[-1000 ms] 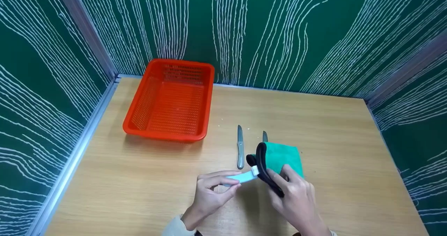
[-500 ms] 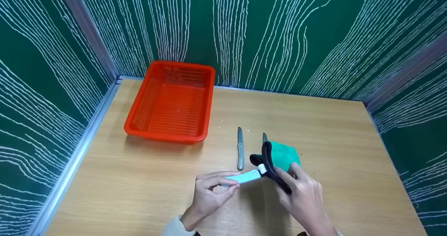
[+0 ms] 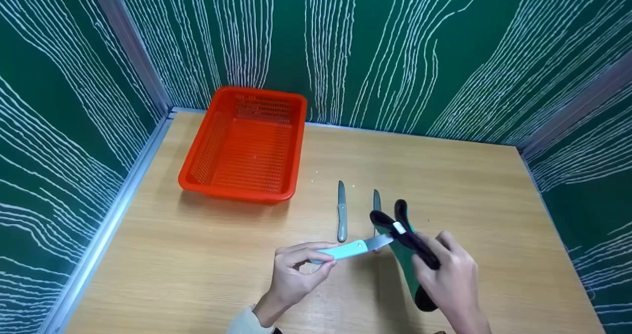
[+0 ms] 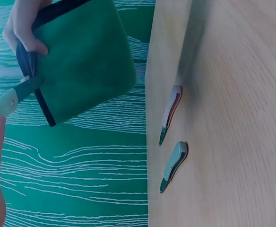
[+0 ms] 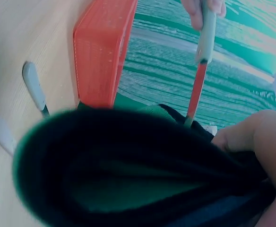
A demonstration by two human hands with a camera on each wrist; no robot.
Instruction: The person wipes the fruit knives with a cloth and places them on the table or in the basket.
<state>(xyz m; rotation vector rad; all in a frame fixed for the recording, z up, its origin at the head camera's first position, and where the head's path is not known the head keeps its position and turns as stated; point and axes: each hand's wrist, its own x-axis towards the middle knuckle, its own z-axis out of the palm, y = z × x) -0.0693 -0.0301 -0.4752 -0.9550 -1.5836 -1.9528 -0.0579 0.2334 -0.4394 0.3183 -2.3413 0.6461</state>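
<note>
My left hand pinches the light turquoise handle of a knife between thumb and fingers. Its steel blade points right, and its tip end reaches into a fold of green cloth with black edging. A small white tag shows on the edging. My right hand grips the cloth by that black edge, above the table. In the left wrist view the cloth hangs spread as a broad flap beside the blade. The right wrist view has the dark folded edge close to the camera, with the knife beyond.
A grey-handled knife lies on the wooden table left of the cloth. Another knife lies partly hidden behind the cloth. At the back left stands a red perforated basket. Green panels with white lines enclose the table.
My right hand has moved right with the cloth, which has turned and hangs lower. More of the blade is now uncovered. My left hand has stayed nearly still.
</note>
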